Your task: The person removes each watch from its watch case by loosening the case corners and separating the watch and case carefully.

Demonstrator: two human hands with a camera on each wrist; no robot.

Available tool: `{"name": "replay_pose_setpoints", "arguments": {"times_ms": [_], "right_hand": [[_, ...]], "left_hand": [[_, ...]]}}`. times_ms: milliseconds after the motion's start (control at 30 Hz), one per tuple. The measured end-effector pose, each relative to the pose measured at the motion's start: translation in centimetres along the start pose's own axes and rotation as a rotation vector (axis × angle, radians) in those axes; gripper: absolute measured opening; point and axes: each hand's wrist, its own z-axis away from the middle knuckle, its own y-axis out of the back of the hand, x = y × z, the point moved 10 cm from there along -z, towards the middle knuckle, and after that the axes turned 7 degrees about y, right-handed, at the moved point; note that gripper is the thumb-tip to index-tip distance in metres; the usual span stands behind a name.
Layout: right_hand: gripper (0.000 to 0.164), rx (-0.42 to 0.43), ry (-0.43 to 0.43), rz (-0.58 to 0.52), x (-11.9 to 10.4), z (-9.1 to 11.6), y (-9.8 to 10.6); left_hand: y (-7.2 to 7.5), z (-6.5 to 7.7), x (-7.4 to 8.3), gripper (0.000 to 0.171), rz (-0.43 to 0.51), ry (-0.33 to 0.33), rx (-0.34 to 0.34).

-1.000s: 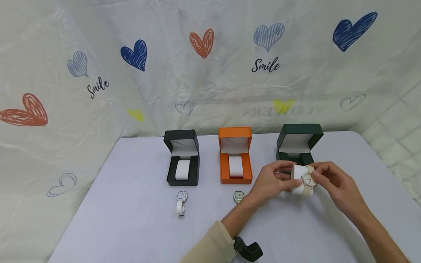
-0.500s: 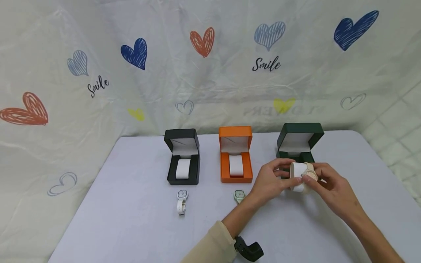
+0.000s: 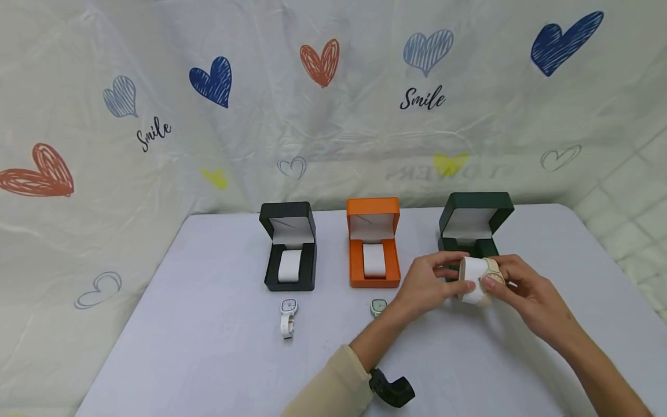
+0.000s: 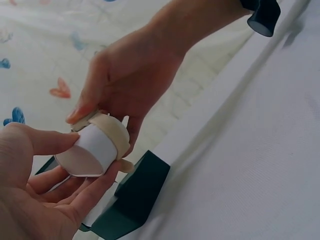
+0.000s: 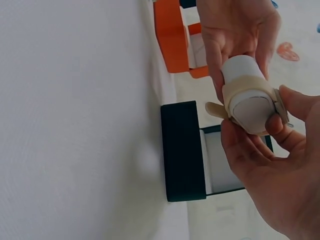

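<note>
In the head view, my left hand [image 3: 424, 286] grips one end of a white watch cushion [image 3: 472, 271], thumb on the near side. A cream-strapped watch [image 3: 493, 266] lies around the cushion's other end, and my right hand [image 3: 537, 295] pinches it between thumb and fingers. From the right wrist view, the strap [image 5: 245, 86] wraps the cushion [image 5: 241, 67], and its loose end sticks out to one side. The watch face is mostly covered by my right thumb. Just behind the hands stands an open dark green watch box [image 3: 479, 200], its lower part partly hidden.
An open black box [image 3: 268, 272] and an open orange box [image 3: 356, 269], each with a white cushion inside, stand to the left. A white watch [image 3: 288, 318] and a pale green watch [image 3: 378, 307], partly behind my left forearm, lie on the white table [image 3: 219, 324].
My right thumb has moved over the watch face, and the watch has turned a little away from view. The left hand keeps its grip on the cushion, almost unmoved.
</note>
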Motion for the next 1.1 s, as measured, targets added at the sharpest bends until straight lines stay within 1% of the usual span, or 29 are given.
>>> {"name": "replay_pose_setpoints", "arguments": {"times_ms": [167,367,500,800,1100], "right_hand": [[0.017,-0.023,-0.011,-0.002,0.2,0.0,0.0],[0.013,-0.038,-0.074,0.007,0.9,0.2,0.2],[0.013,-0.051,-0.099,0.014,1.1,0.2,0.3],[0.014,-0.084,-0.112,-0.009,1.1,0.3,0.2],[0.013,-0.080,-0.137,-0.057,1.5,0.5,0.1]], "left_hand": [[0.1,-0.1,-0.1,0.047,0.001,0.020,-0.006],[0.3,-0.3,-0.1,0.048,0.010,0.029,-0.018],[0.3,-0.3,-0.2,0.047,0.029,0.043,-0.024],[0.4,-0.2,-0.4,0.047,0.039,0.057,-0.029],[0.4,-0.2,-0.6,0.046,0.034,0.081,-0.034]]}}
